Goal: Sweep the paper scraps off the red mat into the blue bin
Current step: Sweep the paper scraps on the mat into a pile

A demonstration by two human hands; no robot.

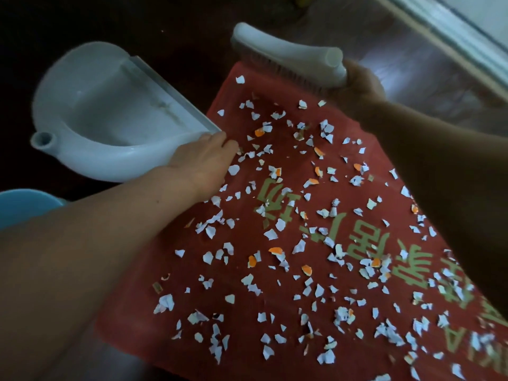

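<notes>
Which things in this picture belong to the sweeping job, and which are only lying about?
Belong to the job: red mat, paper scraps, brush gripped by the right hand, dustpan held by the left hand, blue bin at the left edge.
Only surroundings: wooden floor, white frame at the top right.

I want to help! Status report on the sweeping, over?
Left hand holds dustpan, right hand grips brush. Paper scraps cover red mat. Nothing in the way.
</notes>
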